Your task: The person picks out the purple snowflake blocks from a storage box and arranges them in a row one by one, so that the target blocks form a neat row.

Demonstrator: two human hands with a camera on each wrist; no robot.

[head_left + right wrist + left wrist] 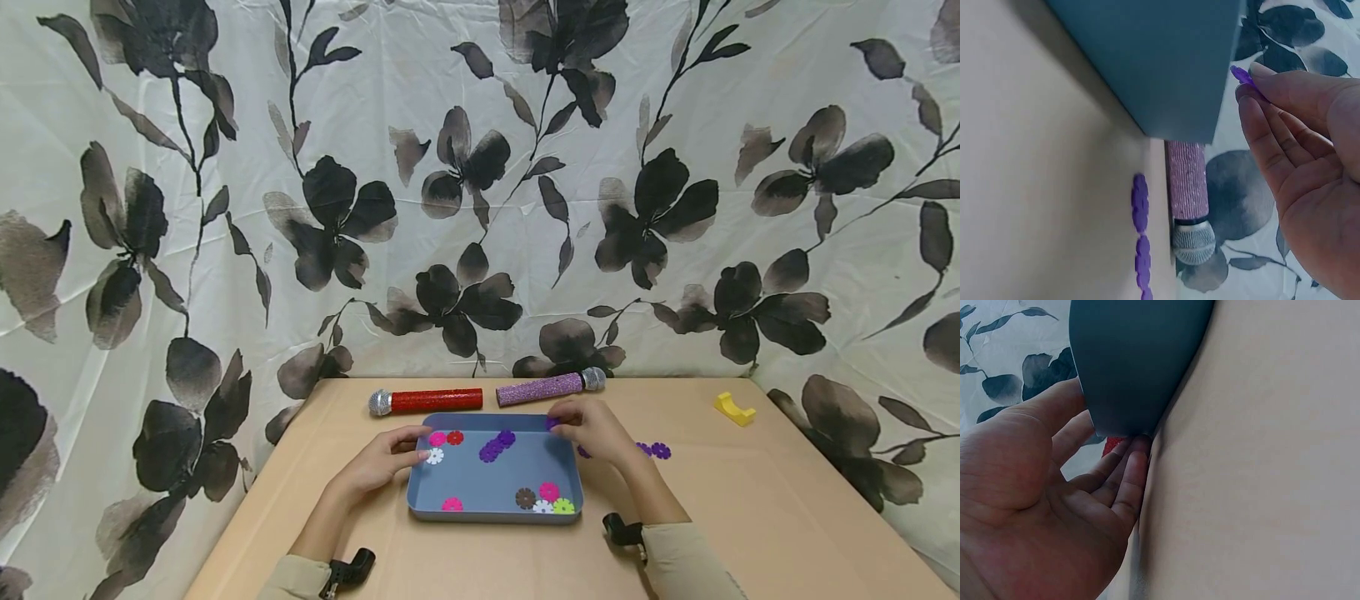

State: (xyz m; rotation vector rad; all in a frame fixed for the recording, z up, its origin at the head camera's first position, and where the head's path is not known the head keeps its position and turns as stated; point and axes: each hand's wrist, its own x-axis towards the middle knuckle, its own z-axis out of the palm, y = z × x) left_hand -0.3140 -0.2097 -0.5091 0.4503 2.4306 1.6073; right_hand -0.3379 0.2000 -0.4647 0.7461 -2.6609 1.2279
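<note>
A blue tray [480, 479] lies on the tan table [750, 500] with several flower-shaped discs in it: purple [495, 447], pink [549, 491], red [455, 437] and white [434, 456]. My left hand [416, 454] rests against the tray's left wall, its fingers [1127, 481] straight along the wall [1141, 362] and the thumb near the rim. Over the tray's far right corner, my right hand [558, 425] pinches a purple disc [1242, 75] between its fingertips [1254, 94]. More purple discs [654, 450] lie on the table right of the tray.
Behind the tray lie a red glitter microphone [426, 401] and a purple one [550, 386]. A yellow block [734, 407] sits at the far right. A flower-patterned cloth [480, 183] hangs behind the table and at both sides.
</note>
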